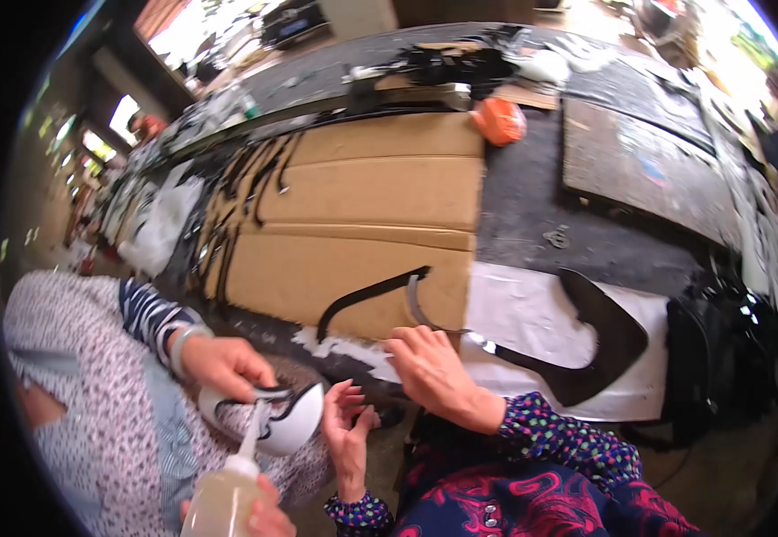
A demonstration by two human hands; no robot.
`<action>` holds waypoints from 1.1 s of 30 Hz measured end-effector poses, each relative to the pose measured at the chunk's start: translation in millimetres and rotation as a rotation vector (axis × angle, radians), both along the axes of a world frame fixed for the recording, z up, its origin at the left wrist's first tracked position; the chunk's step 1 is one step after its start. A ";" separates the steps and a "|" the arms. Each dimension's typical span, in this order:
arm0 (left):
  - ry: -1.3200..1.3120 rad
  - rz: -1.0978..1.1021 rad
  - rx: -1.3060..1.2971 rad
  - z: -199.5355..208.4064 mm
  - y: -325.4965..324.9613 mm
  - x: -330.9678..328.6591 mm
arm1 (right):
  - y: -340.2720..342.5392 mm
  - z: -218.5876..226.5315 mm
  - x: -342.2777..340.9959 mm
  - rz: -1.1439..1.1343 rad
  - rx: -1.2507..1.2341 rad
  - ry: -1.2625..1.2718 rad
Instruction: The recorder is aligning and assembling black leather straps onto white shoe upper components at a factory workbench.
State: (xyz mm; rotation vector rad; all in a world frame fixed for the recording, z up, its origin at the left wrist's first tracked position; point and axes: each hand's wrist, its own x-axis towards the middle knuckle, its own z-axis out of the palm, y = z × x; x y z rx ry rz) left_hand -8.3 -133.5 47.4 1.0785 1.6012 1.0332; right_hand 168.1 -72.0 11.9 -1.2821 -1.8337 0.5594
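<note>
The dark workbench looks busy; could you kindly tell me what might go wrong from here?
The right hand, close to the thin grey curved strip, might nudge it askew. The flat black curved sheet near the front edge of the workbench could slip off if brushed. The translucent white-nozzled bottle by the white rounded piece might drip onto the left hand.

Narrow grey strip (414,301), curved, lying on cardboard (362,199).

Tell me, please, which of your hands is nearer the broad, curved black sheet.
Right: your right hand is just left of the black sheet; your left hand is farther left.
</note>
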 end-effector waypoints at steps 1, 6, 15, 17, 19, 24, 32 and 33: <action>0.036 -0.050 0.057 -3.0 2.1 4.8 | -4.6 8.5 6.4 -0.019 -0.034 -0.011; 0.126 -0.150 0.223 -15.6 45.1 41.1 | -22.8 14.1 81.3 -0.277 -0.125 -0.123; -0.612 -0.053 0.145 -0.8 24.7 26.6 | -60.8 32.0 90.5 -0.143 -0.238 0.384; -0.735 0.121 0.175 1.3 -4.6 -8.5 | -55.3 33.2 61.1 0.025 -0.237 0.498; -0.691 0.241 0.302 8.9 -38.5 -45.8 | -49.0 32.9 31.2 0.168 -0.237 0.567; -0.568 0.239 0.576 36.6 -55.2 -76.5 | -30.2 33.7 -13.0 0.393 -0.467 0.596; -0.833 0.327 0.379 16.5 -47.9 -71.8 | -16.9 58.2 -36.2 0.347 -0.469 0.702; -0.830 0.359 0.348 9.3 -47.0 -74.5 | -18.4 64.5 -36.7 0.315 -0.387 0.706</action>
